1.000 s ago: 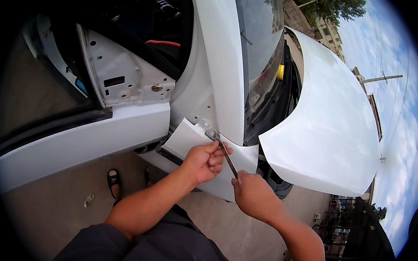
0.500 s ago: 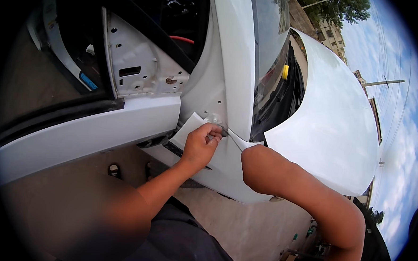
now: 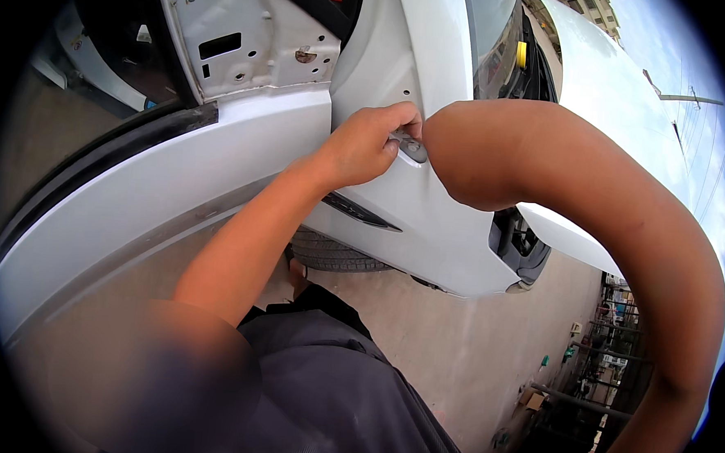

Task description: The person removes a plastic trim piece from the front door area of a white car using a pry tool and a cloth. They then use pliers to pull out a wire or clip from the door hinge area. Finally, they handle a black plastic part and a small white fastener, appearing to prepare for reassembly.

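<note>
My left hand point(image 3: 368, 145) is closed, thumb and fingers pinched at the rear upper corner of the white front fender point(image 3: 403, 224). A small grey metal piece point(image 3: 413, 147) shows beside its fingertips; what the fingers hold is covered. Against it, my right hand point(image 3: 474, 154) is bent into a fist over the fender's upper edge. Its back faces me and hides whatever lies in its fingers. Left of the hands stands the open white car door point(image 3: 244, 142), its upper inner panel point(image 3: 262, 37) bare metal with several holes.
The raised white hood point(image 3: 589, 41) is at the upper right, beside the windshield point(image 3: 489, 7) and a yellow cap point(image 3: 521, 54). Below the fender are a black side vent point(image 3: 361, 212), a tire point(image 3: 336, 251) and the concrete floor point(image 3: 447, 337). A cluttered rack point(image 3: 615, 338) stands at the right.
My view has shifted, and the car's front now shows more of its lower side. My right arm has risen, and its fist has moved close against my left hand. The left hand stays at the fender corner.
</note>
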